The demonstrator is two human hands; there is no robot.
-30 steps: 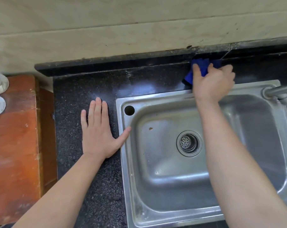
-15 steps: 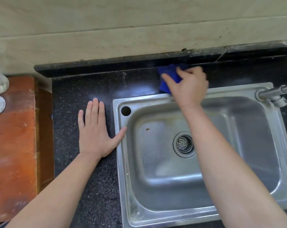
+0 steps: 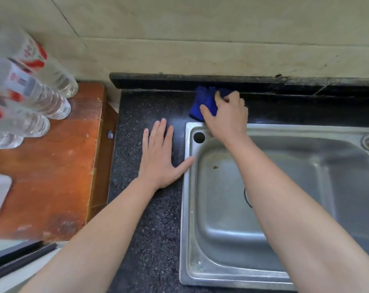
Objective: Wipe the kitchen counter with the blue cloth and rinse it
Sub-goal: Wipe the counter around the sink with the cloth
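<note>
Hiding most of the round sink drain [image 3: 247,197], the right forearm crosses the stainless steel sink [image 3: 221,246]. Right hand [image 3: 227,118] clenches the crumpled blue cloth [image 3: 202,102] on the speckled black stone counter [image 3: 149,229] behind the sink's far-left corner. Left hand [image 3: 160,159] lies flat, fingers spread, thumb touching the rim.

The sink [image 3: 285,208] sits in the desk [image 3: 147,240]. The cloth [image 3: 202,102] lies behind it. Bottles [image 3: 42,96] stand left.
</note>
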